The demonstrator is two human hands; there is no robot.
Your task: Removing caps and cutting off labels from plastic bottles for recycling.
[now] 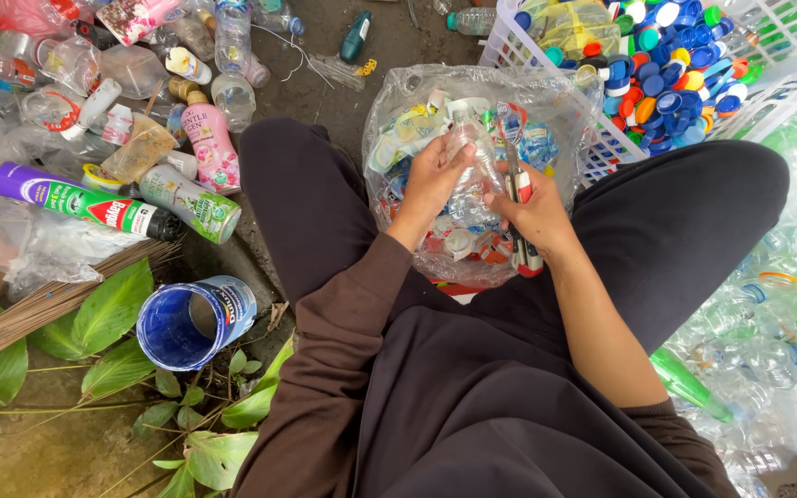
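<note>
1. Middle of the frame, a bit above centre: the left hand [433, 175] is wrapped around a clear plastic bottle [472, 166], fingers curled on its left side, so closed on it rather than spread.
2. The right hand [532, 214] sits just right of and slightly below the bottle, gripping a red-and-white utility knife [520, 198]. Fist looks closed around the handle, thumb up near the bottle.
3. The bottle's long axis runs roughly up-and-down in the frame, tilted a little, neck end toward the top. The cutter runs nearly parallel along its right side, touching or just beside it; I can't tell which.
4. So the bottle is pinched between the two hands: left one is the holder, right one brings the tool in from the right.
5. All this hangs over a clear plastic bag [389, 111] stuffed with torn labels and scraps, between the person's knees.
6. Upper right: a white basket [509, 41] full of coloured bottle caps [666, 55]. Lower left: a blue tub [194, 321] lying on its side. Upper left: a heap of mixed empties.
</note>
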